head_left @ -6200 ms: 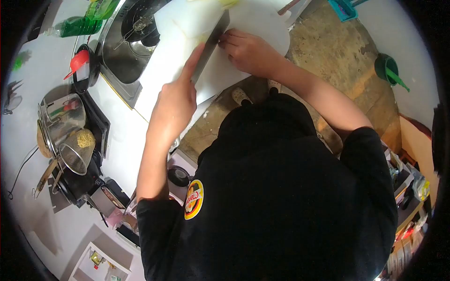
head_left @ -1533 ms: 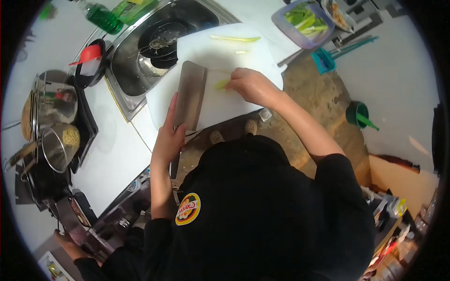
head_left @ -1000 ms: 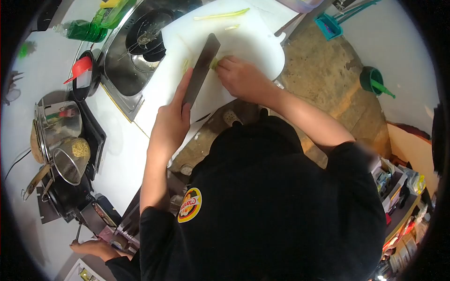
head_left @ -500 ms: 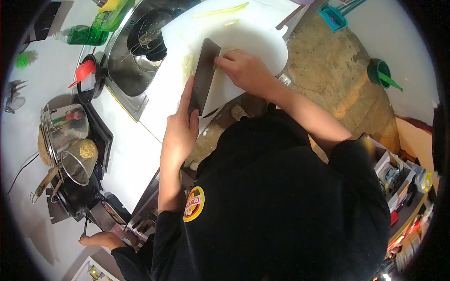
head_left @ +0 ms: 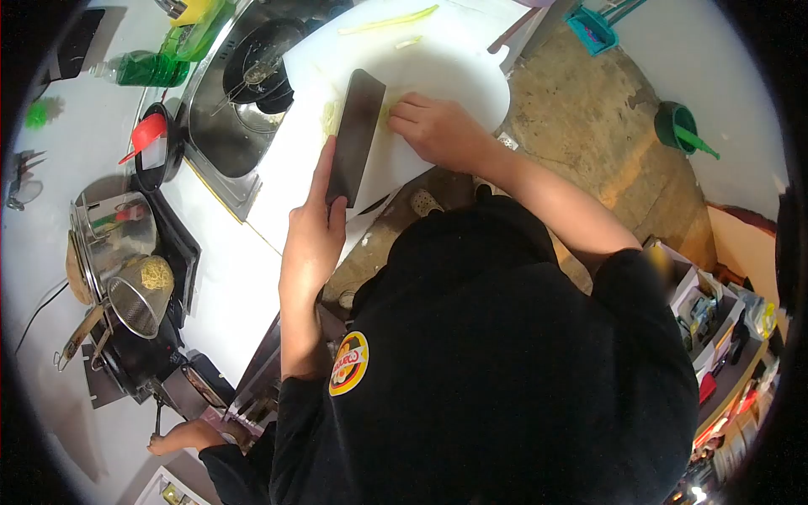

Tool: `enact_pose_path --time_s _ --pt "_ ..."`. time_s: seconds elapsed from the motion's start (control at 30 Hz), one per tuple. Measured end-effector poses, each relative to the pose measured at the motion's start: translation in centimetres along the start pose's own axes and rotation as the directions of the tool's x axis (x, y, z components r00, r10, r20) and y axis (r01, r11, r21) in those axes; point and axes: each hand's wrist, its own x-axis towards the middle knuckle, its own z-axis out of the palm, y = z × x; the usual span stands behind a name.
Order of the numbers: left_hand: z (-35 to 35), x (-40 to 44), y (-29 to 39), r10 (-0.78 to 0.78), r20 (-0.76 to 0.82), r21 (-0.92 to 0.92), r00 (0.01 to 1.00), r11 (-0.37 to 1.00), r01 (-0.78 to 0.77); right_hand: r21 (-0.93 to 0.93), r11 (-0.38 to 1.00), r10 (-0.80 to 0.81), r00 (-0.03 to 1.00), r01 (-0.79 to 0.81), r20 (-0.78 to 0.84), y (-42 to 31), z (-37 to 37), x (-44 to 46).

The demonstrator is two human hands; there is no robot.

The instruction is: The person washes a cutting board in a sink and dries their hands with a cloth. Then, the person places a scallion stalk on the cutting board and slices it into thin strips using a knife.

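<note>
My left hand (head_left: 313, 240) is closed round the handle of a wide-bladed cleaver (head_left: 357, 139), its index finger stretched along the blade. The cleaver stands over the white cutting board (head_left: 459, 80). Thin pale green slices (head_left: 329, 119) lie on the board just left of the blade. My right hand (head_left: 433, 130) is on the other side of the blade, fingers pinched together on a small pale green stalk piece that they mostly hide. Farther up the board lie a long green stalk (head_left: 389, 20) and a short piece (head_left: 408, 42).
Left of the board is a sink (head_left: 210, 126) with dark pans. A red ladle (head_left: 148, 133), strainer (head_left: 139, 295) and pots stand farther left. Another person's hand (head_left: 187, 436) is at the lower left, holding a thin utensil. A green bucket (head_left: 673, 126) stands on the floor.
My right hand has drawn in from farther right to the blade, with the stalk piece. The cleaver has shifted up the board. More slices lie left of it. The other person's hand has moved.
</note>
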Motion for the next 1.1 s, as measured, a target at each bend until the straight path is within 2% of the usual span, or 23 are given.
enact_pose_path --time_s 0.1,0.17,0.23,0.37,0.43,0.53,0.67,0.73,0.83,0.9,1.03,1.1 --pt "0.2 0.0 -0.7 0.058 -0.036 0.050 0.998 0.997 -0.056 -0.019 0.998 -0.055 0.998 0.054 -0.043 -0.1 0.3 0.0" --pt "0.0 -0.1 -0.6 0.027 -0.020 0.049 0.999 0.998 -0.026 -0.036 0.996 -0.085 0.994 0.083 -0.067 -0.3 0.4 0.1" --pt "-0.3 -0.2 -0.4 -0.003 -0.003 0.048 1.000 0.999 0.003 -0.043 0.999 -0.011 1.000 0.011 -0.002 -0.6 0.3 0.1" --pt "-1.0 -0.2 -0.3 -0.045 0.014 0.057 0.999 0.997 0.044 -0.027 1.000 -0.001 1.000 0.001 -0.022 -0.5 0.3 0.1" --pt "-1.3 -0.1 -0.2 -0.043 0.001 0.052 0.999 0.998 0.043 -0.019 0.998 0.054 0.997 -0.053 0.056 -0.4 -0.2 0.1" --pt "-1.5 0.0 0.3 -0.121 0.015 0.029 0.993 0.992 0.120 0.011 0.999 0.039 0.999 -0.039 -0.004 0.2 0.0 -0.3" --pt "-1.1 -0.2 -0.1 -0.033 -0.003 0.053 0.999 0.998 0.033 0.026 0.999 0.030 1.000 -0.031 0.008 0.3 0.2 -0.6" --pt "-0.9 -0.2 0.0 -0.014 0.001 0.052 1.000 0.999 0.014 -0.029 0.999 -0.015 0.999 0.014 -0.050 0.3 0.5 -0.6" --pt "-0.8 0.0 0.2 0.029 0.001 0.093 1.000 0.995 -0.029 0.007 0.999 0.035 0.999 -0.035 -0.010 -0.1 0.2 -0.5" --pt "-1.0 0.2 0.5 0.111 -0.002 0.207 0.994 0.972 -0.108 0.000 1.000 0.027 1.000 -0.027 -0.014 -0.1 0.1 -0.4" --pt "-2.3 0.8 1.1 0.107 0.066 0.336 0.992 0.934 -0.123 0.031 0.999 0.041 0.999 -0.041 0.023 0.0 0.0 -0.3" --pt "-2.6 1.2 1.5 0.159 0.096 0.410 0.983 0.893 -0.185 0.029 0.998 0.057 0.998 -0.058 0.036 -0.2 -0.4 -0.1"
